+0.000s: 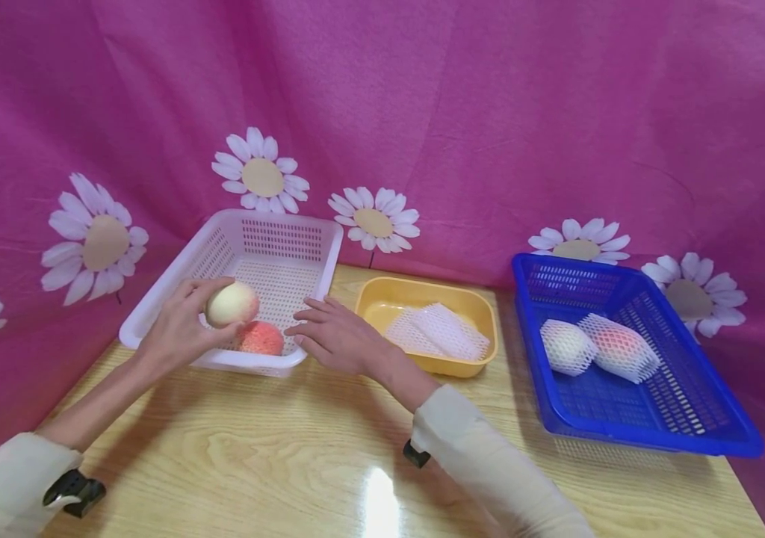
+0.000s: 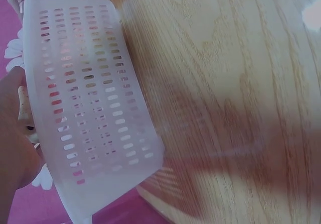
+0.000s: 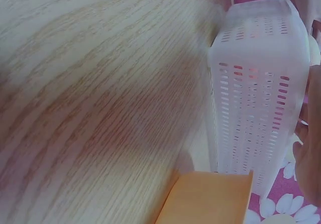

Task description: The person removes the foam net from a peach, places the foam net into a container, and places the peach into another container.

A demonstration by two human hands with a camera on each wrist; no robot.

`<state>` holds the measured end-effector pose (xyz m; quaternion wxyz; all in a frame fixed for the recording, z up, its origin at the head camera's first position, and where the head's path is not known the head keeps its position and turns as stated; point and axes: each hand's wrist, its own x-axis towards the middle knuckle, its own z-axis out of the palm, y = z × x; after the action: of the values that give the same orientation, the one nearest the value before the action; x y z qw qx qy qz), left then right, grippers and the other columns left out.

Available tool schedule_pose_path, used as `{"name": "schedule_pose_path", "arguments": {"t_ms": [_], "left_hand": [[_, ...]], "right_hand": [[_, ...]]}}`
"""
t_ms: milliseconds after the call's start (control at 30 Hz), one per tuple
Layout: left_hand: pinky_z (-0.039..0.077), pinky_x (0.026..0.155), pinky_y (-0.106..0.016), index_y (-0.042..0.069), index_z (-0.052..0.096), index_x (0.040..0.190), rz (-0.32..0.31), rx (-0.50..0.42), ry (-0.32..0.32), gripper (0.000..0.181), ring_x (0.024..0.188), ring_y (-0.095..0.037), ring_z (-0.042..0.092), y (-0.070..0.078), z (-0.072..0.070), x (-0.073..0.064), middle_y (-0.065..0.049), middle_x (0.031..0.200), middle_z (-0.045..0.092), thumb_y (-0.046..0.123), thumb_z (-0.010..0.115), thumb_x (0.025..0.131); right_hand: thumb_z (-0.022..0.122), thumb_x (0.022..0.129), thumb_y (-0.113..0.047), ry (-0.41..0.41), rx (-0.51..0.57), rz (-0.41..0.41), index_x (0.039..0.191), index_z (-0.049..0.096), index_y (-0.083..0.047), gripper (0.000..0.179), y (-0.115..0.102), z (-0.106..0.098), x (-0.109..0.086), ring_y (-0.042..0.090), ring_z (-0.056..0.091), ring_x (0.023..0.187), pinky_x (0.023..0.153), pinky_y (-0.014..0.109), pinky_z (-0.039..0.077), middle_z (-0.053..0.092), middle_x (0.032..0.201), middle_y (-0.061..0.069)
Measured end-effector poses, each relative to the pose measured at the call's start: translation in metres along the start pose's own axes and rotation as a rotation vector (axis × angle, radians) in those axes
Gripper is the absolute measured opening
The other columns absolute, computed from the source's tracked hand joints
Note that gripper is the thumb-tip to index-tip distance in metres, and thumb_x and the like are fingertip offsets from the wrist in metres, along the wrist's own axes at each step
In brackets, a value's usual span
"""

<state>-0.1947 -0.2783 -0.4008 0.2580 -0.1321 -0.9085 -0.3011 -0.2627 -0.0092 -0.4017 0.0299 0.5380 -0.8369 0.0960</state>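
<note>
I see the left hand (image 1: 181, 323) grasping a pale peach (image 1: 229, 303), blush facing right, long axis indeterminate; right hand (image 1: 345, 342) released, fingers loose.

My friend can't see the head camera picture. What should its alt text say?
A person's left hand grips a pale round fruit at a white basket with a red fruit inside, the right hand near the basket's right side. Further right, a yellow tray holds white foam nets, and a blue basket holds two net-wrapped fruits.
</note>
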Motion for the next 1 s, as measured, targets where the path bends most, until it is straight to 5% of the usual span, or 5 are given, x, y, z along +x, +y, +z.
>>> {"name": "schedule_pose_path", "arguments": {"t_ms": [567,1000], "left_hand": [[0.051,0.063,-0.046,0.001,0.062,0.125,0.033,0.064,-0.007,0.061,0.087,-0.031,0.052,-0.017,-0.005,0.004,-0.022,0.103,0.055,0.016,0.087,0.071],[0.050,0.064,-0.048,-0.004,0.061,0.126,-0.089,0.094,-0.188,0.063,0.095,-0.038,0.052,-0.029,-0.013,0.010,-0.029,0.107,0.057,0.025,0.083,0.075]], "right_hand": [[0.039,0.108,-0.025,0.002,-0.079,-0.082,0.139,0.060,-0.017,0.038,0.005,0.002,0.002,0.028,0.030,0.146,0.121,0.035,0.013,0.057,0.141,0.008],[0.037,0.109,-0.028,-0.019,-0.088,-0.060,0.141,0.059,-0.019,0.040,0.004,0.003,0.003,0.028,0.029,0.146,0.121,0.035,0.014,0.051,0.148,0.003]]}}
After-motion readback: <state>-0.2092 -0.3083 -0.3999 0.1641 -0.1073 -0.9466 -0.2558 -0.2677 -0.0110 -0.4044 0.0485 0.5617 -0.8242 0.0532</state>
